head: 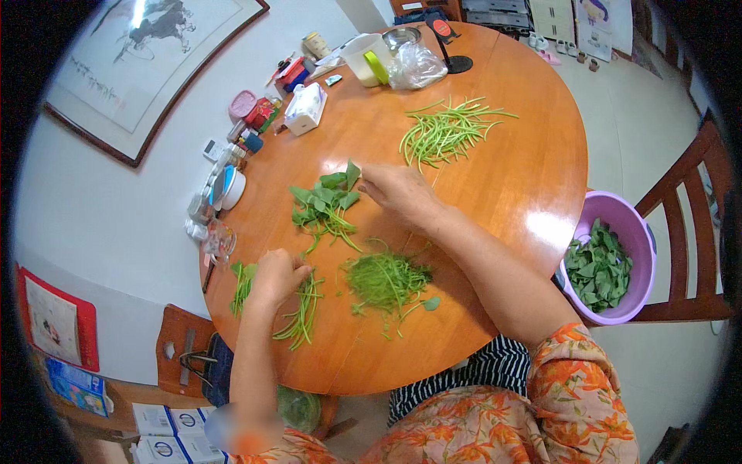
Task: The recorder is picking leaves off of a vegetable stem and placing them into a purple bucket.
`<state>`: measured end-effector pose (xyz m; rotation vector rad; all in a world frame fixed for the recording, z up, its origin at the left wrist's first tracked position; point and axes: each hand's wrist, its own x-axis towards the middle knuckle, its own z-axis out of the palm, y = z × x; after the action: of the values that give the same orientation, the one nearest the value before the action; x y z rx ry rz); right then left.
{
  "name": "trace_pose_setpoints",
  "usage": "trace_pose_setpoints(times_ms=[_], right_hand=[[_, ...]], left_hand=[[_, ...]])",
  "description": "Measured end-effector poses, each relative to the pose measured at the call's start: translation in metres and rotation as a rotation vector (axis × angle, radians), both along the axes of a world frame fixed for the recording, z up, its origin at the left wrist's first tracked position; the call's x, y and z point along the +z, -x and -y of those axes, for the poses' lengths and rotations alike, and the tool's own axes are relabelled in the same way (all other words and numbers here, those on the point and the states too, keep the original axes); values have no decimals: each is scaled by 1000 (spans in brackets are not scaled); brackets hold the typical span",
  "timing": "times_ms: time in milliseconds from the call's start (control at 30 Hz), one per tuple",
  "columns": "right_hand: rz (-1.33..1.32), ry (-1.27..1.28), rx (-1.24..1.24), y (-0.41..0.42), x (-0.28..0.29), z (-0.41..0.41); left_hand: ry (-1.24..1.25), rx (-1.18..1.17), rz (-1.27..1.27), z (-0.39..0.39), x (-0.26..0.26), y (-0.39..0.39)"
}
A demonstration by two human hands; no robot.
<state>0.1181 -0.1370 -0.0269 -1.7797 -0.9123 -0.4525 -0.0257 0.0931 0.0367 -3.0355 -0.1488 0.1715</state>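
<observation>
My left hand [281, 275] is curled low over the table's near left, with green stems [301, 319] below its thumb and leafy greens [242, 287] on its other side. Whether it grips a stem is hidden by the fingers. My right hand [400, 194] has its fingers bent together, fingertips beside an upright green leaf [352, 174]; a firm hold on it cannot be made out. That leaf stands at the edge of a bunch of leafy stalks [324, 203]. Nearer to me lies a heap of fine green trimmings [388, 278], with a small leaf [430, 303] beside it.
Bare stems [446, 133] are piled farther back on the round wooden table [522, 174]. A purple bucket [643, 272] holding leaves [600, 267] stands at the right by a wooden chair [684, 255]. A tissue box [306, 109], measuring jug [362, 58] and glass cup [220, 240] line the far and left edges.
</observation>
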Motion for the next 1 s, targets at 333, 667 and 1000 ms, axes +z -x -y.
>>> trace_pose_setpoints(times_ms=[333, 667, 1000], right_hand=[[-23, 123, -9, -8, -15, 0], [6, 116, -102, -15, -19, 3], [-77, -3, 65, -6, -11, 0]], left_hand=[[163, 116, 317, 38, -27, -70], [525, 307, 301, 10, -22, -68], [1099, 168, 547, 1, -5, -38]])
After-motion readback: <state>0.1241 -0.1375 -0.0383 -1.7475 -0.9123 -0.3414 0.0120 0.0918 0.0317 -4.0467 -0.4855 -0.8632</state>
